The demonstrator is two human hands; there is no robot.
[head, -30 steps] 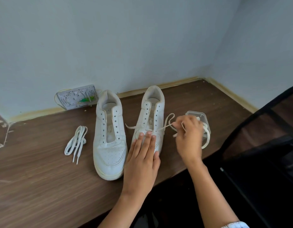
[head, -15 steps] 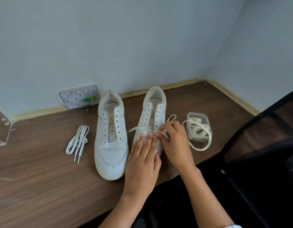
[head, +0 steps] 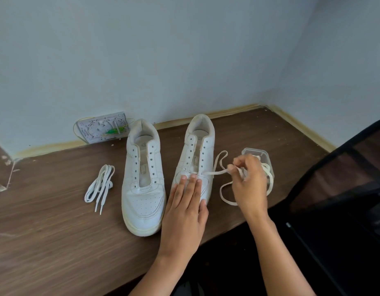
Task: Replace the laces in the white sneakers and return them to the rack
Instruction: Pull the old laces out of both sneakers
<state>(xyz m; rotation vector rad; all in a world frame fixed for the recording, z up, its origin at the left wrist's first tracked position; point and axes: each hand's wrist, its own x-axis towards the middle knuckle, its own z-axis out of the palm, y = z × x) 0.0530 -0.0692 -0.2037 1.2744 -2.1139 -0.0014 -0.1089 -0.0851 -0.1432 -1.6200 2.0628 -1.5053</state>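
Since half a second ago the right hand (head: 249, 182) has drawn away from the toe of the right-hand white leather sneaker (head: 198, 159) and now sits out to the side, in front of the small clear plastic box (head: 264, 159). Its fingers (head: 238, 165) are curled and pinch the cream flat lace (head: 214, 172), which runs taut from the lowest eyelets on the sneaker to the hand. More lace now lies pulled through, a loop rising near the sneaker's side and a longer slack curve on the dark wood-grain table (head: 46, 242) below the hand.

The left hand (head: 184, 212) has stayed where it was, flat on the toe of the same sneaker, fingers straight and close together, pressing down and holding nothing.

The second white sneaker (head: 143, 184), with no lace in it, stands just to the left, toe toward the person, close beside the first but apart from it. A bundle of white flat laces (head: 99, 185) lies on the table farther left. At the pale blue wall behind stands a grey wall socket plate (head: 102, 130) with thin wires and a green bit (too blurred to make out). The right hand hides most of the plastic box and what is coiled in it. A black mesh chair back (head: 344, 189) fills the right edge.
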